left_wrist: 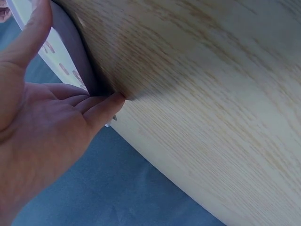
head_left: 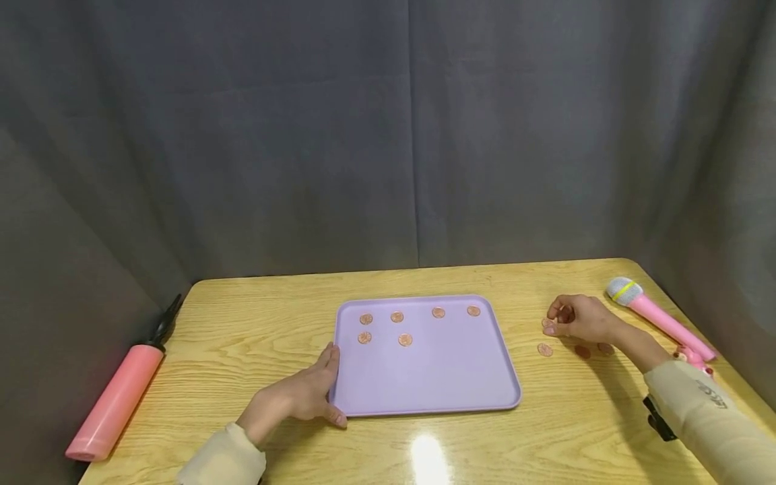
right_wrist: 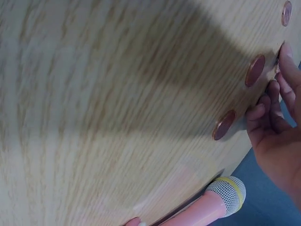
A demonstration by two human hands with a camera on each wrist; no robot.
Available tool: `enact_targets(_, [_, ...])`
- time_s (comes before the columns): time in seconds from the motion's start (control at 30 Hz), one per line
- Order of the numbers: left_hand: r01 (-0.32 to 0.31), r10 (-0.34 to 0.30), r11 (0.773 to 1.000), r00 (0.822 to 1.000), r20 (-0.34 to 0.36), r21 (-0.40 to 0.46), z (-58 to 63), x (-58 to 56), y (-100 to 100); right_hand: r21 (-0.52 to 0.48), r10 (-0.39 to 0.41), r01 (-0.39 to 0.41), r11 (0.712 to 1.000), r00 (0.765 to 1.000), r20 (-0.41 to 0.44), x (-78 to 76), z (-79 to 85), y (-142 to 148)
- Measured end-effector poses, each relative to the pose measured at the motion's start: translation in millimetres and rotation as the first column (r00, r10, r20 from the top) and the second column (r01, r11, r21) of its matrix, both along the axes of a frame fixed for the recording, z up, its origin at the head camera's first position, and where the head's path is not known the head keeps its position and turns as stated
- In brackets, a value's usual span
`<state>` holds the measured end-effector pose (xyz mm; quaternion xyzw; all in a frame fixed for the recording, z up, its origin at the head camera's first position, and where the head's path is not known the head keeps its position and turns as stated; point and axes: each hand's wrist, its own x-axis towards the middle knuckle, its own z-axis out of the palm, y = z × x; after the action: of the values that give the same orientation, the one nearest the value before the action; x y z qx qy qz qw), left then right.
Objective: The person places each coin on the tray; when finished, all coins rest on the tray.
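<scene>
A lilac tray lies on the table with several copper-coloured coins, one of them a coin in its nearer row. My left hand rests against the tray's left side, fingers extended along the edge and thumb at the near corner. To the right of the tray, my right hand pinches a coin between thumb and fingers at the table surface. Below that hand lie three more coins, including a coin nearest the tray and, in the right wrist view, a reddish coin.
A pink toy microphone lies at the table's right side, beside a small pink object partly hidden by my sleeve. Along the left edge is a pink hand pump with a black end. A dark curtain hangs behind the table.
</scene>
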<state>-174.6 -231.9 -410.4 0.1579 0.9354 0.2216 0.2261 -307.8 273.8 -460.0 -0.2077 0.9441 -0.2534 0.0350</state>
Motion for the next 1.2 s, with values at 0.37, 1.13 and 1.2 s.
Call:
enact_targets(0.37, [0.006,-0.006,1.0,1.0,0.002,0.004,-0.6,0.9,0,-0.011,-0.014,0.015,1.0,1.0,0.026,1.1,-0.3,1])
enact_targets(1.13, [0.004,-0.004,1.0,1.0,0.005,0.0,-0.2,-1.0,-1,0.009,0.035,-0.035,0.999,0.999,0.02,-9.7,10.9,-19])
enact_targets(1.2, [0.001,-0.001,1.0,1.0,0.008,0.001,-0.7,-1.0,-1,-0.004,0.038,-0.038,0.999,0.999,0.0,-9.7,11.4,-22])
